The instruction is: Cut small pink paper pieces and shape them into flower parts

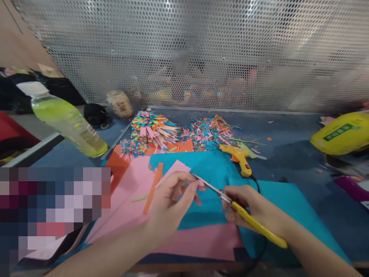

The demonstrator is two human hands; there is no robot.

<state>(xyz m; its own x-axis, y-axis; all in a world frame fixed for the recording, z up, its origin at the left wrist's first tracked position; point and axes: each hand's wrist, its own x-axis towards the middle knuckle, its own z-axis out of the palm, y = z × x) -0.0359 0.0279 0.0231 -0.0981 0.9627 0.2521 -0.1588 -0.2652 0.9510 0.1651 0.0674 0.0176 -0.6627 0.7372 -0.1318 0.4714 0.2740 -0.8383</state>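
Left hand (172, 195) pinches pink paper (201, 183); right hand (253, 199) seems clasped around yellow-handled scissors (255, 223).

Head camera: the single view, worn on the person's head, looking forward and down.
Table (284, 125): seen from above its near edge, which runs along 6 o'clock.
Mesh panel (138, 42): faced across the table, at 12 o'clock, farther off.
Left hand (173, 196) and right hand (245, 200): close to the lens, forearms (305, 242) entering from 7 and 5 o'clock.
Breadth: wide, taking in bottle (90, 140) at 9, yellow pack (353, 132) at 3.
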